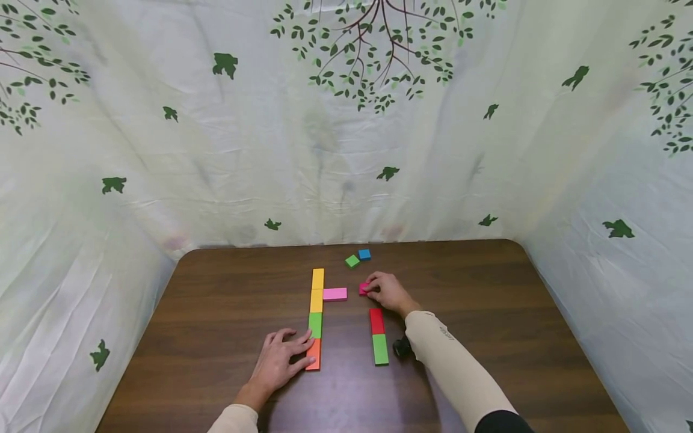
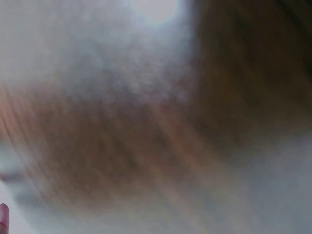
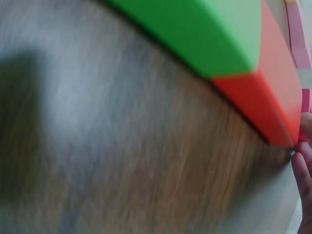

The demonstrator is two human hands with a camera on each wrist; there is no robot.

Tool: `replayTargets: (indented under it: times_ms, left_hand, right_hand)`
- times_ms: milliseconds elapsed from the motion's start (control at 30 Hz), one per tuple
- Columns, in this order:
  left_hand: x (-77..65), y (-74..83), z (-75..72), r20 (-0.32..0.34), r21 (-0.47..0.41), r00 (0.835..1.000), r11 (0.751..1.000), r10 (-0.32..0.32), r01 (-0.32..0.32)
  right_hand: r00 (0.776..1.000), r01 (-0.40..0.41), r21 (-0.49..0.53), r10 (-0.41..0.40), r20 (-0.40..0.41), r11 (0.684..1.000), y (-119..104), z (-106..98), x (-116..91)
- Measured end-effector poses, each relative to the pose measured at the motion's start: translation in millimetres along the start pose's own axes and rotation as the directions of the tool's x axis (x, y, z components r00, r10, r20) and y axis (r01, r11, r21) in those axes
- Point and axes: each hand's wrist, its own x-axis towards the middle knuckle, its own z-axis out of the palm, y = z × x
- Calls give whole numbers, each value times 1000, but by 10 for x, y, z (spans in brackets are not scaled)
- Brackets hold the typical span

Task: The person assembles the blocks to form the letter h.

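Note:
On the table a column of flat blocks runs lengthwise in the head view: two yellow blocks (image 1: 317, 290), a green block (image 1: 315, 323) and an orange block (image 1: 314, 356). A light pink block (image 1: 335, 294) juts right from the lower yellow one. My left hand (image 1: 276, 361) rests at the column's near end, fingertips on the orange block and by the green one. Between thumb and fingers, my right hand (image 1: 388, 292) pinches a small dark pink block (image 1: 363, 290). Just nearer lie a red block (image 1: 376, 322) and another green block (image 1: 381, 350), end to end.
A small green block (image 1: 352, 261) and a blue block (image 1: 364, 255) sit near the far edge of the wooden table (image 1: 233, 282). White leaf-printed cloth (image 1: 346, 204) encloses the back and sides. The left wrist view is mostly blur.

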Motion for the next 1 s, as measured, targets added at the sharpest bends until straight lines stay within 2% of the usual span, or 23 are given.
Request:
replayTargets:
  times_ms: [267, 433, 1000]
  left_hand:
    - [2, 5, 4, 2, 1, 1000, 1000, -6, 6]
    - [-4, 5, 6, 12, 0, 1000, 1000, -15, 15]
    - [1, 13, -14, -10, -10, 1000, 1000, 5, -5]
  right_hand:
    - [999, 32, -26, -31, 23, 999, -95, 81, 27]
    - [999, 7, -12, -7, 47, 1000, -149, 114, 28]
    - [1000, 14, 11, -14, 26, 1000, -197, 159, 63]
